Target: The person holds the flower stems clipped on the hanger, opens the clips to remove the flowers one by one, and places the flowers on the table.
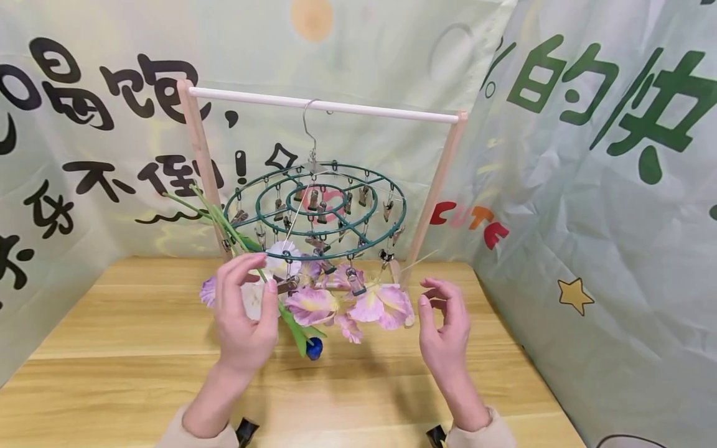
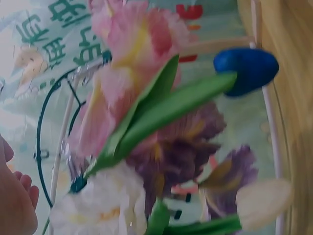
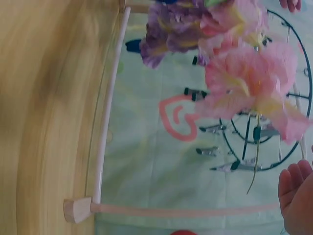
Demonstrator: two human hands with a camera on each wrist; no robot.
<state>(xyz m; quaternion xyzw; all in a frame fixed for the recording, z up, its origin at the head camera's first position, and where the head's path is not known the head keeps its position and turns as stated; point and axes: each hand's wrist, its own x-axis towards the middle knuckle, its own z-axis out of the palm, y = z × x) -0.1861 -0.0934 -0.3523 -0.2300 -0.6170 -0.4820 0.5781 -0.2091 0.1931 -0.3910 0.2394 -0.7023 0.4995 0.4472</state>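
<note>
A round green clip hanger [image 1: 386, 233] hangs by its metal hook from the white bar [image 1: 336, 107] of a wooden stand. Artificial flowers hang about its near side: pink irises [image 1: 383, 306], a white iris [image 2: 105, 203], purple irises [image 2: 171, 161], a blue tulip [image 1: 314, 348] and a whitish tulip [image 2: 264, 203]. My left hand [image 1: 243, 317] is raised by the green stems at the hanger's near left, fingers bent loosely, thumb apart from them. To the right of the pink irises, my right hand [image 1: 445, 326] hovers with loosely bent fingers and nothing in its grasp.
Small metal clips [image 1: 355, 281] dangle all round the hanger's rings. The stand's wooden posts [image 1: 434, 193] rise on both sides from the wood-grain table [image 1: 140, 354]. A printed cloth [image 1: 616, 236] encloses the back and sides.
</note>
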